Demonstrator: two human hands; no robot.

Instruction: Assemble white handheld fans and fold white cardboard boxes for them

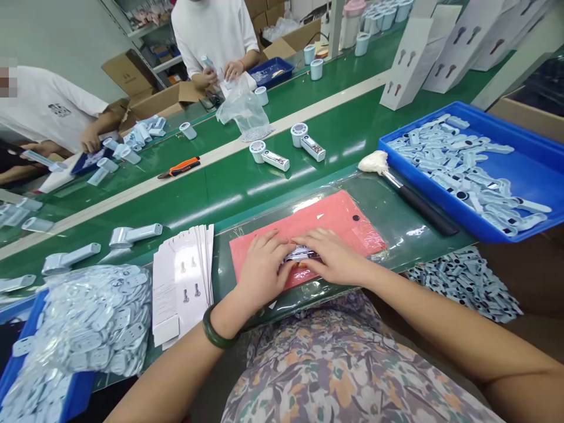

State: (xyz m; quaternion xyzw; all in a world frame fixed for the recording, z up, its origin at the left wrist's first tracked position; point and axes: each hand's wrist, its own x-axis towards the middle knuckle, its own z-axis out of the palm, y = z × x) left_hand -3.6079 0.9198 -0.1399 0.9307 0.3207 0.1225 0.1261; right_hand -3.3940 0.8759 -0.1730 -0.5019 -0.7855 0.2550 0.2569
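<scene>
On a red mat in front of me, my left hand and my right hand meet around a small light-blue plastic piece with a dark strip. The fingers of both hands close on it from either end, and they cover much of it. I cannot make out its exact kind. A dark green bangle circles my left wrist. Beyond the mat, two light-blue devices, each with a round head and a handle, lie on the green bench.
At right stand a blue tray of light-blue parts and a black-handled brush. At left are flat printed boxes and a bag of parts. Orange-handled pliers lie across the bench, where two co-workers handle pieces.
</scene>
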